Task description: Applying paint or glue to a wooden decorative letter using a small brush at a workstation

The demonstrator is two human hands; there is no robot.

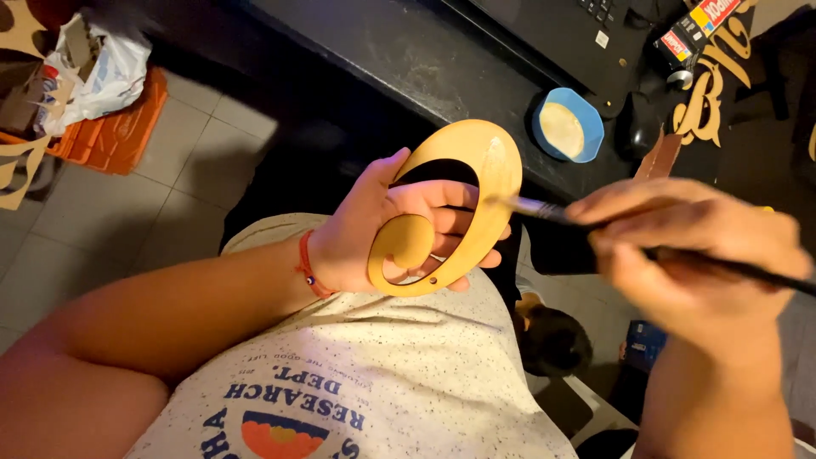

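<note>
Head view: left hand [374, 229] clenched around a yellow curled wooden cutout [455, 200], held upright above the lap, fingers poking through its opening. Right hand [688, 246] gripping a thin dark paintbrush [595, 223], bristles touching the cutout's right edge. On the dark tabletop [408, 59] beyond, a blue bowl [586, 144] of pale paint.

The left hand [374, 229] holds the curled cutout [446, 208] before the worktop [408, 59]; the brush [544, 210], in the right hand [688, 255], touches its right edge. Behind, on the worktop, sits a bowl [568, 126] (laptop [561, 34] beyond it). A crate [110, 127] stands on the floor, far left.
</note>
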